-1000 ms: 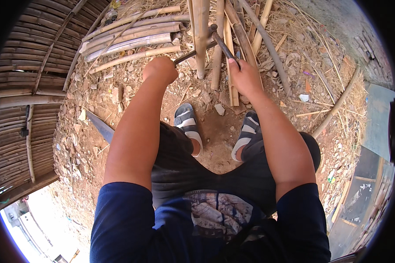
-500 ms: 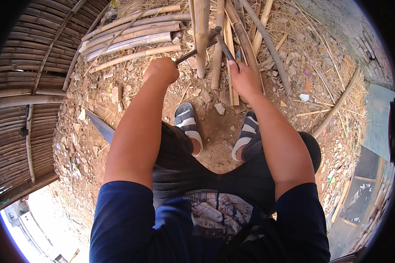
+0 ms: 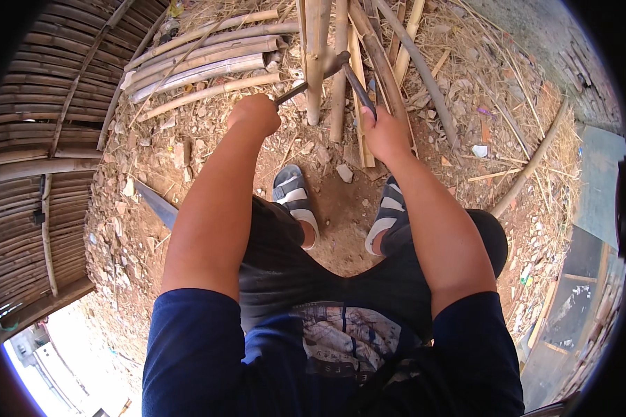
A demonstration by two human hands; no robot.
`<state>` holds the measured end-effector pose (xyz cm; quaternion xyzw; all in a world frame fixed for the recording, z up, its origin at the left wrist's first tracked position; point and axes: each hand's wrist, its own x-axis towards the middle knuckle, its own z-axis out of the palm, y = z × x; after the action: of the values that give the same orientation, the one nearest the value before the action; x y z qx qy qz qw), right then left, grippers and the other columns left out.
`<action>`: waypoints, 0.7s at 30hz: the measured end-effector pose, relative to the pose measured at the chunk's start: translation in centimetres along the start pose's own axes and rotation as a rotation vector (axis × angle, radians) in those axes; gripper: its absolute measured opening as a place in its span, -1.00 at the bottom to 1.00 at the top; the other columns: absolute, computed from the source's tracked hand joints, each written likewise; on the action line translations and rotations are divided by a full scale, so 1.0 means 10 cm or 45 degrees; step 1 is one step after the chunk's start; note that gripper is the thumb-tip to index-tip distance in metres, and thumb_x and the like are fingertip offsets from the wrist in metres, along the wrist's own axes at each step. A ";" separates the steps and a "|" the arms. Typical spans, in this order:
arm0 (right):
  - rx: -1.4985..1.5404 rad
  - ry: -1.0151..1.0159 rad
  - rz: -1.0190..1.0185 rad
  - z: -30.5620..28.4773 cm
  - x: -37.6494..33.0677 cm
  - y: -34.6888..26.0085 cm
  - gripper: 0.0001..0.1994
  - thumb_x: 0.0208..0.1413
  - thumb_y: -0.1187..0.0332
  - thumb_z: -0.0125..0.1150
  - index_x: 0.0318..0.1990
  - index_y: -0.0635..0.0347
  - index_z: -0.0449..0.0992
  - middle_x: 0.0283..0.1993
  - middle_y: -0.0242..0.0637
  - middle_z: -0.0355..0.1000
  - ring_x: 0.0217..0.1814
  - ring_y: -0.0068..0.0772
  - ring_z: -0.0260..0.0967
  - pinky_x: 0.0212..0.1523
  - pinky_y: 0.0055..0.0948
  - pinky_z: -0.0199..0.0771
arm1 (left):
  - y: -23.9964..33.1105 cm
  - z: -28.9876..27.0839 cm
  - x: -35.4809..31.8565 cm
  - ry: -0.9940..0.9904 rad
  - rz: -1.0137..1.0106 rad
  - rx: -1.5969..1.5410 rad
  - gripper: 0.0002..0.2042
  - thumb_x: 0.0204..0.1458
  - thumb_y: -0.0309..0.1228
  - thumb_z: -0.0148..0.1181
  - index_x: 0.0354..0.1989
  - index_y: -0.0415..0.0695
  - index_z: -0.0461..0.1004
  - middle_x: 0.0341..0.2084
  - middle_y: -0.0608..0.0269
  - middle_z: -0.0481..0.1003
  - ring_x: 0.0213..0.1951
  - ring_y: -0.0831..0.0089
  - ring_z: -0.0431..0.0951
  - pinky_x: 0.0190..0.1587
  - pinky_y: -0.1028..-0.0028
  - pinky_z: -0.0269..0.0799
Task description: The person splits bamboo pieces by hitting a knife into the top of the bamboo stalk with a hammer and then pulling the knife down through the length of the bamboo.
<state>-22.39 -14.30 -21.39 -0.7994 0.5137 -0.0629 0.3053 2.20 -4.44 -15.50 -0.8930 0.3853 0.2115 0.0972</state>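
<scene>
My left hand point(image 3: 254, 115) is closed round the handle of a dark-bladed knife point(image 3: 293, 92). The blade runs to an upright bamboo pole point(image 3: 316, 69); whether it is sunk into the pole or passes behind it I cannot tell. In my right hand point(image 3: 386, 135) is a hammer point(image 3: 358, 87), gripped by its dark handle. The hammer's head meets or nearly meets the blade's far end, just right of the pole. Dark sandals with light straps are on my feet below.
Cut bamboo lengths point(image 3: 202, 69) lie in a pile at the upper left. More poles and split strips point(image 3: 396, 76) lean and lie at the upper right. A saw-like flat blade point(image 3: 156, 203) rests on the stony ground beside my left arm. A slatted bamboo wall point(image 3: 35, 104) stands at the left.
The view has shifted slightly, so most things sit a little further left. Both hands keep their grips, and the hammer's head stays close to the blade and pole.
</scene>
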 end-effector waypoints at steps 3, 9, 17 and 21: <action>0.136 0.009 -0.012 -0.42 0.06 -0.31 -0.45 0.43 -0.10 -0.13 -0.03 0.30 0.52 -0.22 0.18 0.58 -0.11 0.28 0.54 -0.05 0.12 0.47 | -0.13 0.12 0.09 0.010 0.009 -0.011 -0.70 0.11 -0.31 0.17 -0.06 -0.16 0.66 -0.06 -0.07 0.64 0.01 0.06 0.66 0.08 0.15 0.56; 0.466 0.422 -0.169 -0.50 0.00 -0.51 -0.50 0.44 -0.07 -0.11 -0.13 0.26 0.47 -0.25 0.21 0.55 -0.11 0.31 0.51 -0.09 0.14 0.44 | -0.03 0.11 0.10 -0.016 0.037 0.019 -0.70 0.12 -0.31 0.16 -0.05 -0.13 0.67 -0.06 -0.05 0.64 0.01 0.06 0.66 0.08 0.15 0.56; 0.129 -0.015 0.017 -0.13 -0.04 -0.19 -0.48 0.41 -0.08 -0.06 -0.10 0.31 0.53 -0.30 0.14 0.57 -0.16 0.29 0.55 -0.11 0.10 0.50 | -0.06 0.04 -0.05 -0.014 0.012 0.062 -0.69 0.12 -0.33 0.15 -0.04 -0.14 0.67 -0.04 -0.05 0.64 0.03 0.05 0.65 0.11 0.16 0.55; 0.383 0.229 -0.111 -0.30 0.10 -0.37 -0.47 0.43 -0.07 -0.06 -0.17 0.32 0.51 -0.36 0.11 0.53 -0.25 0.23 0.52 -0.18 0.05 0.46 | -0.15 0.06 0.04 -0.040 0.003 0.042 -0.69 0.13 -0.32 0.15 -0.02 -0.15 0.66 -0.03 -0.04 0.64 0.04 0.05 0.65 0.10 0.15 0.56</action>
<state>-20.27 -15.35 -17.10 -0.7572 0.4886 -0.2234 0.3715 3.38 -3.43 -16.21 -0.8874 0.3881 0.2192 0.1175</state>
